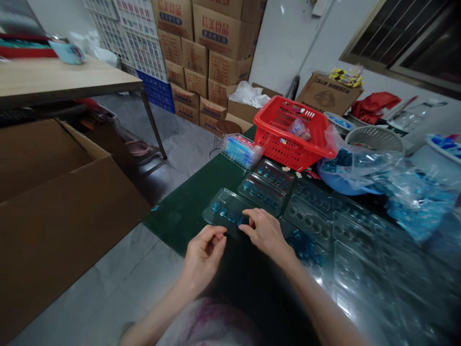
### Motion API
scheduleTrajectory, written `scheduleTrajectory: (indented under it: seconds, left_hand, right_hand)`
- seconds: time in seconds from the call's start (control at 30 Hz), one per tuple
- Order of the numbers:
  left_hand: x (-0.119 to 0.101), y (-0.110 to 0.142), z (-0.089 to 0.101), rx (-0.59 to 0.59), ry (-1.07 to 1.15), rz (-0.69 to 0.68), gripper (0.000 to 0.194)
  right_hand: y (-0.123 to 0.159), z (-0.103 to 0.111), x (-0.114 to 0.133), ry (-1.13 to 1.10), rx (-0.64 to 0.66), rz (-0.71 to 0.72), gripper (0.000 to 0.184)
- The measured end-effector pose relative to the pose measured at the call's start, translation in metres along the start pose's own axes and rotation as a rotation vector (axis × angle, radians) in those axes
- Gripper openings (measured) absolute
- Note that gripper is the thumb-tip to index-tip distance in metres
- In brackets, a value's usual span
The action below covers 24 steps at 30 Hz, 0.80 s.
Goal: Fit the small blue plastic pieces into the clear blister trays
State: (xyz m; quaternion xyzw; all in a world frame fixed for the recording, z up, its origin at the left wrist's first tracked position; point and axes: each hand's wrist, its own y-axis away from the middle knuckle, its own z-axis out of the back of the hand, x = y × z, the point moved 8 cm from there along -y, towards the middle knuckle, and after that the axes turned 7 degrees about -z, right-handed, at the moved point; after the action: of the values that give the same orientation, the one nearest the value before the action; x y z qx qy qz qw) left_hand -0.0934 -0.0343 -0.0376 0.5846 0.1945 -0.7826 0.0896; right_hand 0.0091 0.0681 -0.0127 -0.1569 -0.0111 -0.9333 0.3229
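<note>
head view: right hand (264,233) pinches a blue piece (242,220) in a clear blister tray (225,209), laid flat to keep pieces seated; left hand (203,254) narrow, contents unclear.

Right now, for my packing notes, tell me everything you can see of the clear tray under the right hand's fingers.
The clear plastic blister tray is thin, shallow and rectangular, with a moulded row of cavities holding small blue pieces. It lies on a dark green mat, nearest of a line of similar trays. The right hand's fingers touch its blue pieces; the left hand is at its near edge.
</note>
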Motion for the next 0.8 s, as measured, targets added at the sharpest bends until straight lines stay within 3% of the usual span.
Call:
scheduleTrajectory:
  seconds: [0.2,0.33,0.47,0.63,0.8]
  left_hand:
    - [-0.017,0.006,-0.023,0.174,-0.334,-0.31,0.029]
    - [-0.013,0.006,-0.026,0.195,-0.462,-0.341,0.024]
    - [-0.011,0.008,-0.024,0.182,-0.456,-0.373,0.023]
    - [-0.006,0.011,-0.022,0.105,-0.478,-0.502,0.024]
    - [0.002,0.011,-0.021,0.026,-0.547,-0.595,0.025]
  right_hand:
    - [0.004,-0.001,0.003,-0.162,-0.089,0.111,0.011]
    - [0.02,0.022,-0.004,-0.46,-0.257,0.157,0.02]
    - [0.042,0.045,-0.024,-0.696,-0.388,0.083,0.025]
    - [0.055,0.043,-0.056,-1.241,-0.307,-0.195,0.021]
    - [0.057,0.039,-0.063,-1.789,-0.203,-0.181,0.013]
